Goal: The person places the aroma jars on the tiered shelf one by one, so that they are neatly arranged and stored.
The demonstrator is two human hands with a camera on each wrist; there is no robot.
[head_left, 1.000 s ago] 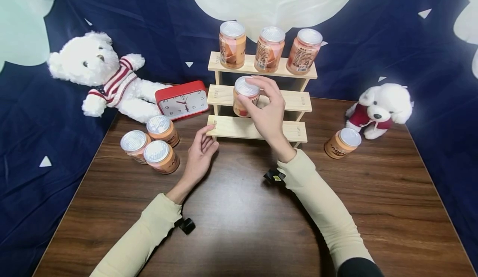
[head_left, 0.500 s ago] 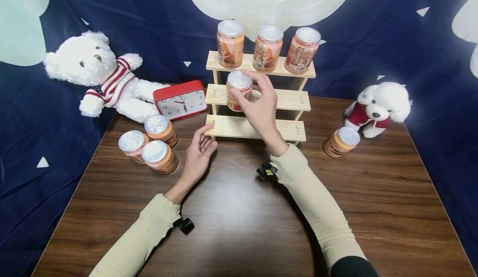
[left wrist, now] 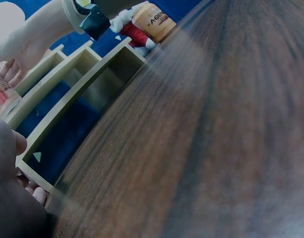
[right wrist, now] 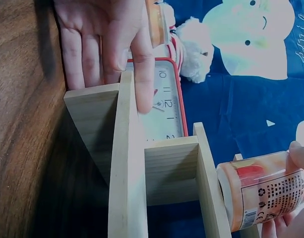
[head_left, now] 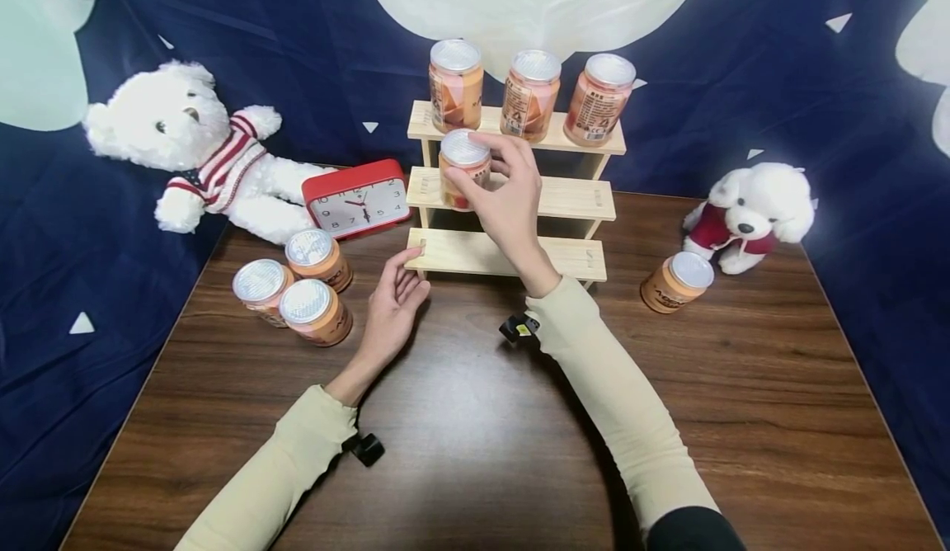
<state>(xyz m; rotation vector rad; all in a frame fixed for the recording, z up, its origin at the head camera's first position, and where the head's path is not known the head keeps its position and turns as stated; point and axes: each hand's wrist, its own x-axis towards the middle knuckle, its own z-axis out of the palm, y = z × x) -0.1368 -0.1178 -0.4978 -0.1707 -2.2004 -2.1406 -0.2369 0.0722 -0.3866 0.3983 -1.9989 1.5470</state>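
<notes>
jar [head_left: 472, 168] near left edge of middle shelf [head_left: 571, 199], open room rightward

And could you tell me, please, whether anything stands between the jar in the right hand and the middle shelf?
Nothing visible does: the right hand holds the jar on or just above the middle shelf, toward its left end.

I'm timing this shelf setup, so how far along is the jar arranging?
Perhaps halfway. Looks done: three jars stand on the top step. In hand: the right hand grips a fourth jar at the middle step, landed or not I can't tell, while the left hand touches the jarless bottom step. Probably left: three more jars at left on the table and a lone jar at right.
</notes>
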